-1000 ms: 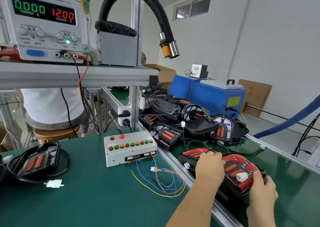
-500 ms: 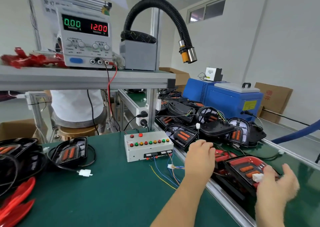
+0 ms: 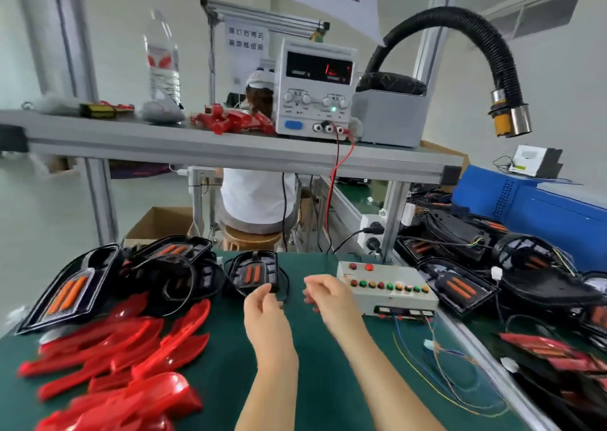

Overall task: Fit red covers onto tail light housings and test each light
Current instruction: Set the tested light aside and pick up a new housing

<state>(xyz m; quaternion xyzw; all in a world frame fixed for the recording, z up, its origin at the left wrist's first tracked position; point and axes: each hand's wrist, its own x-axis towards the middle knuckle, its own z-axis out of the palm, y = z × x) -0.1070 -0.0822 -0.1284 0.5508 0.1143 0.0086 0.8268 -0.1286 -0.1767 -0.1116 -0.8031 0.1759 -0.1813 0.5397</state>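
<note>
sign (image 3: 245, 39): two lines Chinese, blurred | power supply display (image 3: 318, 68): unreadable

White walls (image 3: 558, 75) rose well beyond the fingers (image 3: 320, 282). Above them spanned a grey shelf (image 3: 164, 144) (metal-framed), with a window (image 3: 542, 13) up to their right.

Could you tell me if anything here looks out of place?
Nothing looks broken or spilled. The red covers lie in a loose, overlapping heap front left; thin wires trail from the button box.

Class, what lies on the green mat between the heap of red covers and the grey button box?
Head view: the left hand and right hand over bare mat, a black housing just behind.
</note>
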